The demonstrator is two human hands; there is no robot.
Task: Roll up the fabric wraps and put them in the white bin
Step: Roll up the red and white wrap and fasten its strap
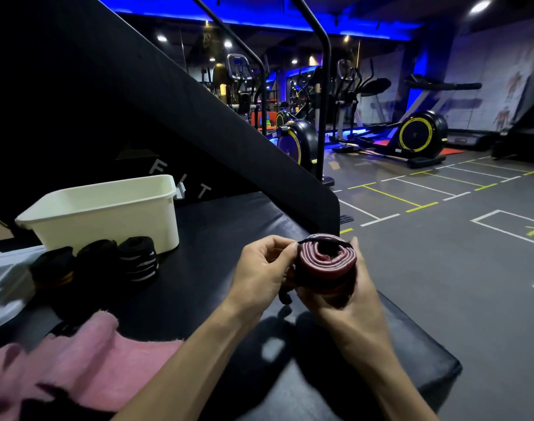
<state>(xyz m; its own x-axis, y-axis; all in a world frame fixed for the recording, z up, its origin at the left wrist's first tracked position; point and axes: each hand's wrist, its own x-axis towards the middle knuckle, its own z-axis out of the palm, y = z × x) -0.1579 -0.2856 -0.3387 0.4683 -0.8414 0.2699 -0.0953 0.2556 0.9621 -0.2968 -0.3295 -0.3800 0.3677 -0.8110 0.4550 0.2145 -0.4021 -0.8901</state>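
Observation:
A rolled red and black fabric wrap [326,262] is held above the black padded bench [217,226], near its right edge. My right hand [350,296] cups the roll from below and behind, fingers curled round it. My left hand [262,268] pinches the roll's black outer end at its left side. The white bin [108,214] stands at the back left of the bench. In front of the bin stand three rolled black wraps: one with white stripes [138,259], a plain one [97,256], and one with a yellow edge [53,267].
A pink furry cloth [83,363] lies at the bench's near left. A white object [4,287] sits at the far left edge. A slanted black pad [199,117] rises behind the bin. The gym floor [441,268] with exercise bikes lies to the right.

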